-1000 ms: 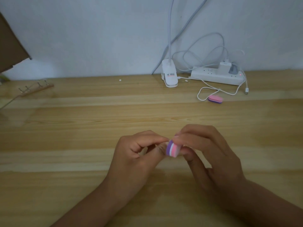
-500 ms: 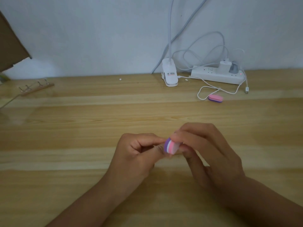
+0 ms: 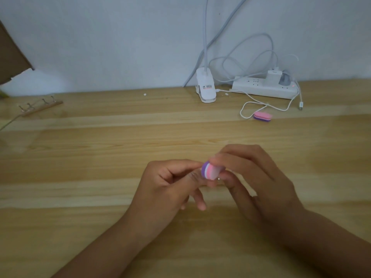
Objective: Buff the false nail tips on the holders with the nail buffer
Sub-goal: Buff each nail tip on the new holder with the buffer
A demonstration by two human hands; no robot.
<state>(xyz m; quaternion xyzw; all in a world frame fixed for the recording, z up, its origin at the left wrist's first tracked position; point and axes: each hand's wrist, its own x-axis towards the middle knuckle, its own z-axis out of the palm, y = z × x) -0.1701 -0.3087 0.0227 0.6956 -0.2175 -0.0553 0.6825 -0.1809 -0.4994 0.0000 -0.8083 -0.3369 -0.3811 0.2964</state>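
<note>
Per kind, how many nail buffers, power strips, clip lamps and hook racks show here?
Nail buffers: 2, held buffer in right hand, spare buffer
Power strip: 1
Clip lamp: 1
Hook rack: 1
Total: 5

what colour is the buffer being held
The nail buffer has purple, white and pink layers, seen in the head view.

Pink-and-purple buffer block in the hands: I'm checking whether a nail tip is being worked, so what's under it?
Under the pink, white and purple foam buffer block, gripped by the right hand, only blurred fingertips show, with those of the left hand pinched beside it. Any nail tip is covered.
</note>
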